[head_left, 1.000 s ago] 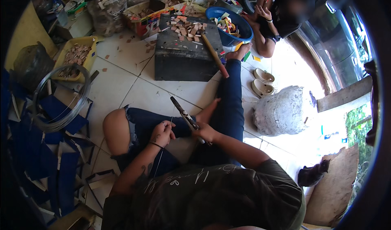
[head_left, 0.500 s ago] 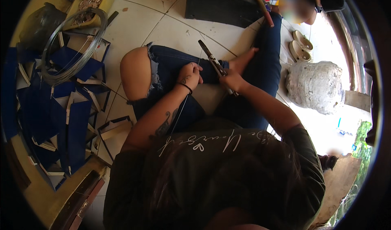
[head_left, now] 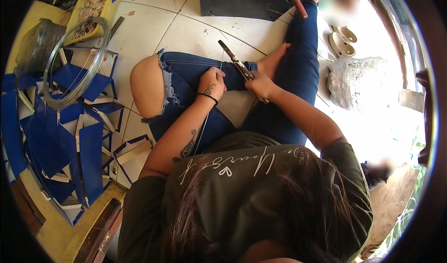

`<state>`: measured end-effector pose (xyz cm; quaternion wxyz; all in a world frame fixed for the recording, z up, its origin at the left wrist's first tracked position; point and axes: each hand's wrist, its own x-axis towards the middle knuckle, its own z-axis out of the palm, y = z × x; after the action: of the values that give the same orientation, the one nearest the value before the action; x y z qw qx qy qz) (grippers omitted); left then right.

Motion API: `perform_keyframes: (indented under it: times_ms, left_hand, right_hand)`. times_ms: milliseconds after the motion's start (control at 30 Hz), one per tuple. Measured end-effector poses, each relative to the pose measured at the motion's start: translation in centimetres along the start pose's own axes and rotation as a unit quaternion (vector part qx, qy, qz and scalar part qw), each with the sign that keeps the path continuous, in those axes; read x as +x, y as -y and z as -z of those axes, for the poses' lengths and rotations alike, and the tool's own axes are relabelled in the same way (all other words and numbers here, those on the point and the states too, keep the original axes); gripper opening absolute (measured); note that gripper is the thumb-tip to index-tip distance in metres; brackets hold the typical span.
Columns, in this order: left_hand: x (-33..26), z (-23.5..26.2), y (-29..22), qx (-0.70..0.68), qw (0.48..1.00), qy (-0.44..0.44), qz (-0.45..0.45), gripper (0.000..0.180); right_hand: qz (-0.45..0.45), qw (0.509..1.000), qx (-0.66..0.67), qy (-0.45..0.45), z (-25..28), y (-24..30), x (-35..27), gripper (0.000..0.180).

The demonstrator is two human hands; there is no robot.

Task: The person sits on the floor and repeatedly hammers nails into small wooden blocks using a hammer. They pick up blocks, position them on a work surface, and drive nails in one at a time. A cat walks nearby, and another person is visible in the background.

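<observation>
I sit cross-legged on a tiled floor in torn blue jeans. My right hand (head_left: 260, 85) grips the handles of long dark pliers (head_left: 235, 61), whose jaws point up and left over my knee. My left hand (head_left: 212, 82), with a black band at the wrist, rests on my thigh and pinches a thin wire (head_left: 221, 60) that rises toward the pliers' jaws. More of that wire runs down along my left forearm.
A coil of grey wire (head_left: 74, 67) lies at the left over a heap of blue and white card pieces (head_left: 60, 142). A yellow tray of small parts (head_left: 91, 11) and a black box (head_left: 242, 0) sit at the top. A grey sack (head_left: 361, 83) lies at the right.
The view has tilted further down and left, so the black box and another person slid toward the top edge. Both hands stay on my lap with the pliers and wire.
</observation>
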<state>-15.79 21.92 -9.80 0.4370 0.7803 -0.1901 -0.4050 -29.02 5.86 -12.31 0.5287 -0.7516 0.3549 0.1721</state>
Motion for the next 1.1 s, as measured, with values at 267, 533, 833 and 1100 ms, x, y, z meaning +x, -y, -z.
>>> perform_keyframes:
  times_ms: [267,533,833,1100]
  left_hand:
    - [0.6,0.8,0.3,-0.003,0.999,0.037,0.000,0.022]
    - [0.7,0.8,0.5,-0.027,0.998,0.051,0.038,0.023]
    - [0.5,1.9,0.3,-0.160,0.979,0.101,0.077,0.022]
    - [0.9,1.5,1.3,-0.111,0.989,0.093,0.025,0.022]
  right_hand:
    - [-0.017,1.000,-0.017,0.013,0.6,1.8,-1.2,0.028]
    - [0.033,0.962,-0.252,-0.096,0.1,4.2,-3.0,0.040]
    - [0.020,0.931,0.332,0.148,2.3,2.9,-3.0,0.056]
    - [-0.038,0.830,0.545,0.113,1.2,-2.7,3.8,0.044]
